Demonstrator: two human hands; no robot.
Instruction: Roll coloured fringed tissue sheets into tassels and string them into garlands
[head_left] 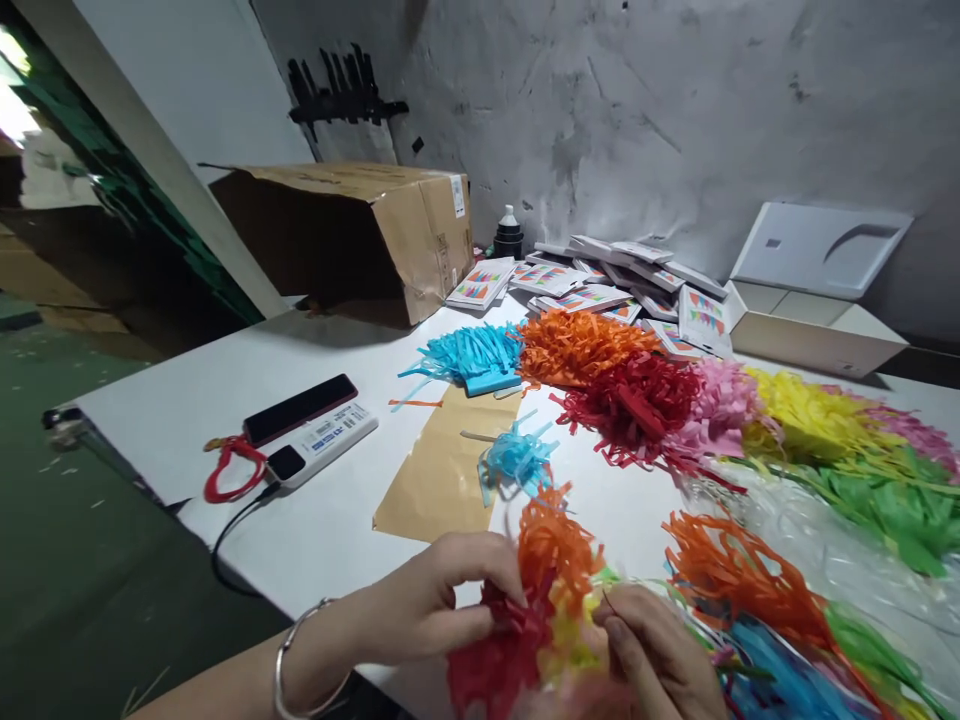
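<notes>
left hand [439,595] pinches red tissue [501,640] — right hand [652,640] narrowed, its grip blurred, lower edge cut off.

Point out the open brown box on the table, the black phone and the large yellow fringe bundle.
Open brown box [420,245]: head view, side panel.
Black phone [300,409]: head view, screen.
Yellow fringe bundle [814,415]: head view, strips.

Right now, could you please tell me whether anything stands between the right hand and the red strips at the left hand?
Yes: yellow strips stand between the right hand and the red strips at the left hand, with orange strips just beyond. Lower down it is too blurred to tell.
</notes>
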